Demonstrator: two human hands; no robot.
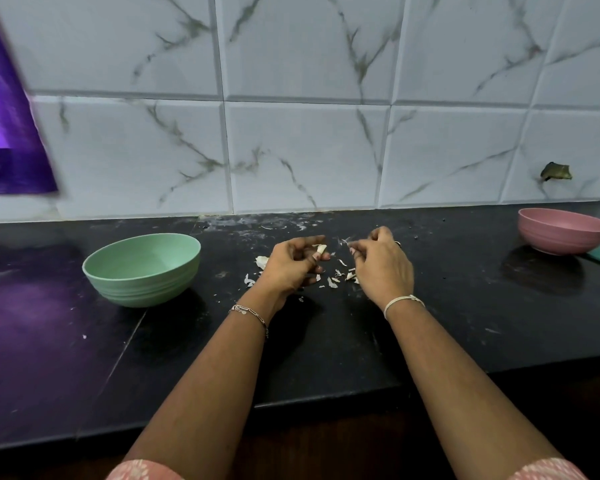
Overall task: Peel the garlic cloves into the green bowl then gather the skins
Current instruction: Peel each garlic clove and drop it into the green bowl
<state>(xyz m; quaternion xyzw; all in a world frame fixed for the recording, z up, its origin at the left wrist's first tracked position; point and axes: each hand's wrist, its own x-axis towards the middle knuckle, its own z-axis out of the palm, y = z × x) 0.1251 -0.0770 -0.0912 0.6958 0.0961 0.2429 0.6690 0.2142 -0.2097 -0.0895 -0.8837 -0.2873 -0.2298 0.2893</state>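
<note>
Garlic clove (321, 250) pinched in L hand (293, 264); R hand (383, 266) pinches skin scrap (344, 241).

White marble-veined tile wall (309, 150), chipped hole (556, 172) at right. Black stone counter (430, 341) below. Purple sheet (7, 133) upper left.

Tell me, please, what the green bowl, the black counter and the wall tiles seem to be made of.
Green bowl: probably matte plastic or fibre composite; even pastel colour, soft sheen, moulded ridges low down.
Black counter: likely polished stone; it mirrors purple light at the left.
Wall tiles: ceramic with marble-like grey veins, perhaps real marble; bevelled edges, satin finish.
</note>
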